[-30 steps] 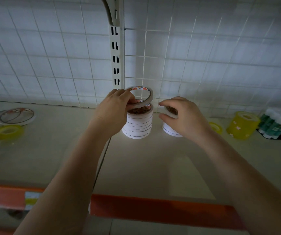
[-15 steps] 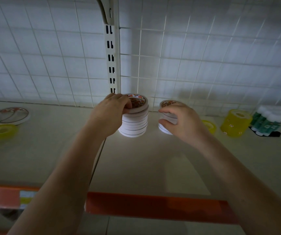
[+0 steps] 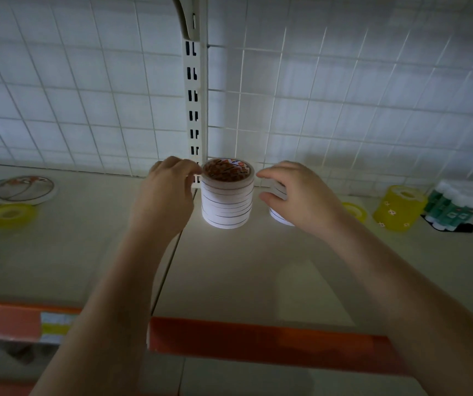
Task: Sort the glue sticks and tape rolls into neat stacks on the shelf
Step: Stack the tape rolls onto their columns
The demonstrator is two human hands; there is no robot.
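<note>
A tall stack of white tape rolls (image 3: 226, 201) stands on the shelf (image 3: 243, 267) near the back grid. My left hand (image 3: 166, 195) is at its left side, fingertips touching the top roll's rim. My right hand (image 3: 298, 195) hovers just right of the stack with fingers loosely spread, holding nothing. It covers most of a shorter pile of white rolls (image 3: 279, 217). Green-and-white glue sticks (image 3: 455, 205) lie at the far right.
A yellow tape stack (image 3: 398, 208) and a flat yellow roll (image 3: 353, 210) sit right of my hand. At the far left lie large flat rolls (image 3: 24, 188) and yellow tape (image 3: 12, 214). An orange strip (image 3: 272, 341) edges the shelf front. A slotted upright (image 3: 193, 104) rises behind.
My left hand set the lifted roll flat on top of the tall stack. My right hand let go of the short pile and opened beside the tall stack.
</note>
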